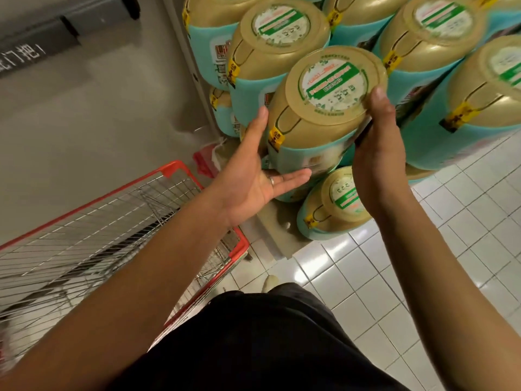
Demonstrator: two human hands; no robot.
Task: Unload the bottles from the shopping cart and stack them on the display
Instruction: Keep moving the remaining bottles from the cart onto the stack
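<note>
My right hand [377, 156] grips a bottle [324, 108] on the display [275, 231]; my left hand [253, 176] is wide open beside it. The shopping cart [172, 167] shows no bottles, so I think I am almost finished.

My right hand [377, 153] holds a big bottle [324, 108] by its side, and my thumb sits on the edge of its gold top. My left hand [253, 176] is flat, palm up, just under the bottle, with the thumb against it. One finger has a ring [272, 180]. The bottle leans among the other bottles [270, 40] in the pile. The red wire cart [174, 168] is on my left. White tiles [451, 221] are on my right.
</note>
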